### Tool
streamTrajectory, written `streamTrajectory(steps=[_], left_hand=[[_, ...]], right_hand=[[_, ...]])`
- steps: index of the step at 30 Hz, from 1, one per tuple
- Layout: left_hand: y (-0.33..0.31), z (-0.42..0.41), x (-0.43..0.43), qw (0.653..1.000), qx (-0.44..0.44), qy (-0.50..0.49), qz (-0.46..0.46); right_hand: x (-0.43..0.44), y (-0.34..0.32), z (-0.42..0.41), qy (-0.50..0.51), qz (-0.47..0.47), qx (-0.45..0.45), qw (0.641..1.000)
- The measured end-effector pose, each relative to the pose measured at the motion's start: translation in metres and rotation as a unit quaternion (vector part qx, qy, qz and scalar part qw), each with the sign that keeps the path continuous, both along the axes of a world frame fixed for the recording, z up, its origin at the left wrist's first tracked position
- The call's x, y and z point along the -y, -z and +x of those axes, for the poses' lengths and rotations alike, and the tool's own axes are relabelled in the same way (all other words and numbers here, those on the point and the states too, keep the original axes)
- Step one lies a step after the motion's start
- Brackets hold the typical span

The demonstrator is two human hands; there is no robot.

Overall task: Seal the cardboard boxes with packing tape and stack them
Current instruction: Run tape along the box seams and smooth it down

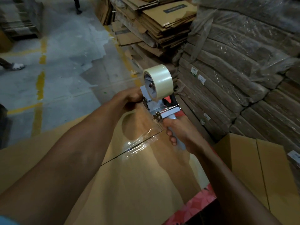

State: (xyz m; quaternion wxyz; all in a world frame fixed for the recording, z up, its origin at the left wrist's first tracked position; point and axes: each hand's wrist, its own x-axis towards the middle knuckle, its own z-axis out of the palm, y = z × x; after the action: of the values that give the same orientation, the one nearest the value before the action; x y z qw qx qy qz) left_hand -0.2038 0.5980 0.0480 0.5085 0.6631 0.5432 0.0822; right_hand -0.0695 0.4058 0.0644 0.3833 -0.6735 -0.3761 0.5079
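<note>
A large brown cardboard box [133, 184] fills the foreground, its top flaps meeting in a dark seam. A strip of clear tape [139, 140] runs from the seam up to a tape dispenser [159, 108] carrying a pale tape roll [158, 82]. My right hand [180, 133] grips the dispenser's grey handle just above the box. My left hand [131, 99] holds the dispenser's front end beside the roll, fingers curled around the frame. A second brown box [253, 163] stands to the right, touching the first.
Plastic-wrapped bundles of flat cardboard [235, 75] are stacked high on the right. Loose flattened cartons [159, 25] pile up behind them. A concrete floor [65, 70] with yellow lines lies to the left, where a person's sandalled foot [17, 66] shows. A red patterned strip [194, 205] lies between the boxes.
</note>
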Motion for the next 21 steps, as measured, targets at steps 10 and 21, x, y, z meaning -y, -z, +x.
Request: streamTrajectory(steps=[10,21], left_hand=[[0.0,0.013,0.004,0.979,-0.158,0.063,0.114],[0.009,0.03,0.06,0.92,-0.229,0.016,0.318]], right_hand=[[0.028,-0.005,0.015,0.025,-0.084,0.02,0.996],[0.068,-0.006,0.019,0.043,-0.109,0.051,0.992]])
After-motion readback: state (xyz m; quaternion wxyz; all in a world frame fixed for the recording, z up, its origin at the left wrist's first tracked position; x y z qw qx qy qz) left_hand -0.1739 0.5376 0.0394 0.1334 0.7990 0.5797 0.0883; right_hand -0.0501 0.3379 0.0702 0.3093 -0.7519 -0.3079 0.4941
